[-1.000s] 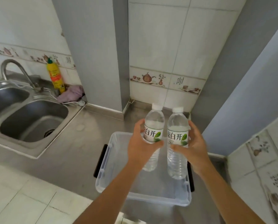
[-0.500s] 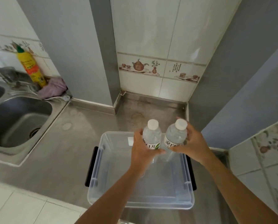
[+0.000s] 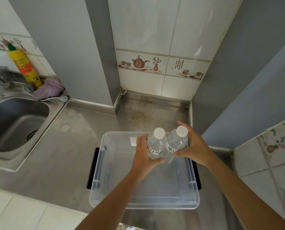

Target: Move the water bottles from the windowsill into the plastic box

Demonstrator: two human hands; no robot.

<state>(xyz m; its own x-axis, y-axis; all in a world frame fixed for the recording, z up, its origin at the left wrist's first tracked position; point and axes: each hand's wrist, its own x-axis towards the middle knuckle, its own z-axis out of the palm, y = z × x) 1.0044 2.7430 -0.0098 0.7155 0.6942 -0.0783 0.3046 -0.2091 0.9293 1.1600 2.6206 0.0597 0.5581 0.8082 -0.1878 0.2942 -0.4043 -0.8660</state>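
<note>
Steel counter (image 3: 58, 163), sink (image 3: 14, 123), tiled wall (image 3: 155, 30), left hand (image 3: 143, 156), right hand (image 3: 196, 146) each grasping bottle.

Plastic box (image 3: 105, 193) on table (image 3: 68, 163), centre; two water bottles (image 3: 155, 143) side by side inside, at 12 o'clock; sink (image 3: 14, 123) at 9 o'clock.

You've got two water bottles (image 3: 156, 143) (image 3: 177, 141), one clear plastic box (image 3: 105, 185), one sink (image 3: 14, 122), one yellow detergent bottle (image 3: 24, 67), one purple cloth (image 3: 48, 90), your two hands (image 3: 143, 156) (image 3: 194, 148).
</note>
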